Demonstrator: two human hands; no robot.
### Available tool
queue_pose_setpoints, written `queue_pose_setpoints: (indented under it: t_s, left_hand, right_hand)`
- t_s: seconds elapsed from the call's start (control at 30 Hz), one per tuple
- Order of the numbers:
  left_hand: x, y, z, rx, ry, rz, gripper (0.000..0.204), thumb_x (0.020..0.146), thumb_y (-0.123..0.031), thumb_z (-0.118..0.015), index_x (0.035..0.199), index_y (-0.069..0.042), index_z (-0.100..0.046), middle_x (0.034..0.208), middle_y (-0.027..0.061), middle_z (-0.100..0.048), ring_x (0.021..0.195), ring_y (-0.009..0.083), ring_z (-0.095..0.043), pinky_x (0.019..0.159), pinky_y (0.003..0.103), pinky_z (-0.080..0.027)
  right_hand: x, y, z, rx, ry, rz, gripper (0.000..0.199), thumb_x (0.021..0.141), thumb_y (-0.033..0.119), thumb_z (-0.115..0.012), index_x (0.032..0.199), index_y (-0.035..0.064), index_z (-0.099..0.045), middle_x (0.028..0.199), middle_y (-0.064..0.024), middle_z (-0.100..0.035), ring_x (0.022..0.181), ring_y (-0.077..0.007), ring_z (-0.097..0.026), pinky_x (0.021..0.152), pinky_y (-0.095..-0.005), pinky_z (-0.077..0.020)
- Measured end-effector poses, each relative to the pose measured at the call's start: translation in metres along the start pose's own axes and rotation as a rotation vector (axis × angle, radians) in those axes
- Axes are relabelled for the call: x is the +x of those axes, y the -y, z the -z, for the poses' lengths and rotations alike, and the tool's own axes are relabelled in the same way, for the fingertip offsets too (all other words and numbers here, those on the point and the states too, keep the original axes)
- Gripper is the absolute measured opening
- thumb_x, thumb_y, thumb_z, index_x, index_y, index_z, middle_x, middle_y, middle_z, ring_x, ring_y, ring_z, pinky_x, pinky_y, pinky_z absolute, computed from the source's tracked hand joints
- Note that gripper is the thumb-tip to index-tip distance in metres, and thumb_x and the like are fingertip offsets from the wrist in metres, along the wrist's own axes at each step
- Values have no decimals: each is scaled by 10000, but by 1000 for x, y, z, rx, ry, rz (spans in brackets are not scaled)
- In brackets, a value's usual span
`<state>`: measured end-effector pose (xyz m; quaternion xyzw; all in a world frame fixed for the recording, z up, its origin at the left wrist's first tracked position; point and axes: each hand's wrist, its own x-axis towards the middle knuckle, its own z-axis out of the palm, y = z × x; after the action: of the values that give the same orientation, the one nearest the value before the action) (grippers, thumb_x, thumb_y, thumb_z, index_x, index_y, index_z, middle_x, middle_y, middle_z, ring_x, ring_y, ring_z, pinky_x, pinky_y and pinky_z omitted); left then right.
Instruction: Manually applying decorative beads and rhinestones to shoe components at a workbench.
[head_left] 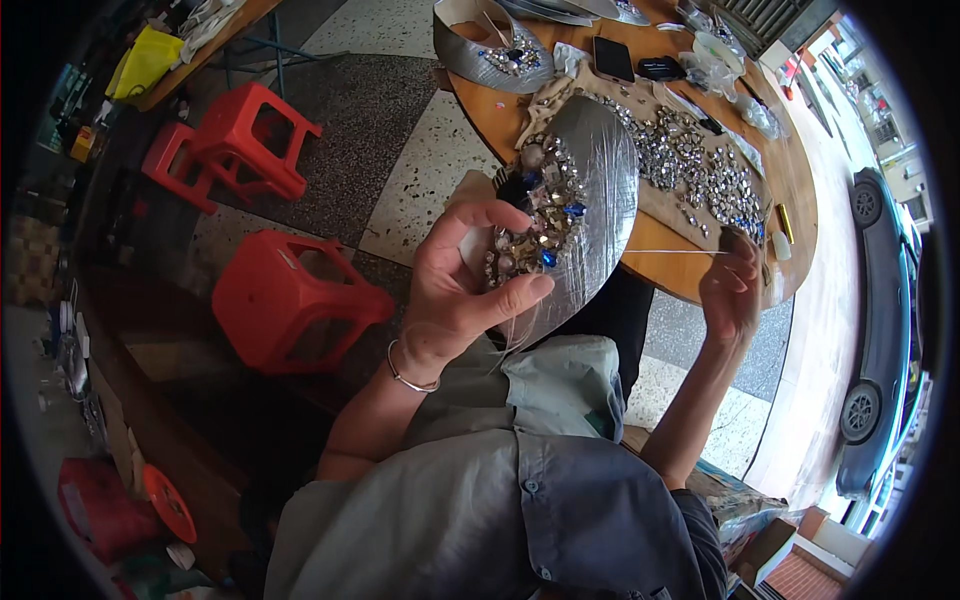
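My left hand grips the edge of a silver, curved shoe-upper-like piece. Its thumb and fingers wrap round a cluster of clear, gold and blue rhinestones on the piece. Loose thin thread ends hang beneath that thumb. Out to the right, over the table's near edge, my right hand has its fingers pinched together on a pale thread. The thread runs taut and nearly level toward the piece. Whether a needle is in those fingers is too small to tell.
On the round wooden table, many loose rhinestones lie on a tan cloth. Behind them are a phone, plastic bags and another decorated silver piece. Red plastic stools stand at left; a car is at far right.
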<state>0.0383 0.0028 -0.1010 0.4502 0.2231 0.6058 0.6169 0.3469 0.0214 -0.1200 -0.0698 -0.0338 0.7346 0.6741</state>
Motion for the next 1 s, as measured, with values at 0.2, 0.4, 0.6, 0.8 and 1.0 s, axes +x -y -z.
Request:
queue_pose_setpoints:
  t_s: [0.2,0.4,0.6,0.8,1.0]
  left_hand:
    - [-3,-7,1,-20,-54,72,411,720,61,-683,1059,-10,-462,948,35,-536,855,72,-548,750,204,-471]
    - [-2,-7,5,5,-53,-35,416,722,76,-672,1062,1,-444,954,47,-551,865,84,-561,763,213,-473]
    - [-1,-10,8,17,-54,-66,415,724,87,-658,1061,4,-431,957,61,-555,870,90,-563,757,216,-474]
    - [-3,-11,6,29,-87,-85,395,725,96,-649,1039,-1,-431,949,60,-556,855,86,-562,749,213,-473]
    - [-3,-10,9,41,-91,-75,372,735,87,-648,1032,-1,-440,933,48,-554,842,76,-558,728,201,-468]
  right_hand:
    - [-44,100,7,27,59,124,160,928,51,-389,769,38,-397,627,-20,-398,577,-111,-428,541,-226,-403]
    - [-69,158,43,168,91,355,170,889,2,-438,734,39,-379,619,-30,-406,557,-125,-409,537,-257,-371]
    - [-91,183,59,189,33,489,172,877,-23,-446,734,38,-372,619,-18,-385,558,-128,-396,561,-262,-384]
    - [-103,196,74,228,18,511,152,871,-24,-453,748,31,-382,625,-23,-397,568,-134,-401,564,-264,-388]
    - [-106,206,89,175,21,556,136,863,-22,-467,764,28,-390,628,-24,-401,580,-136,-409,569,-268,-392]
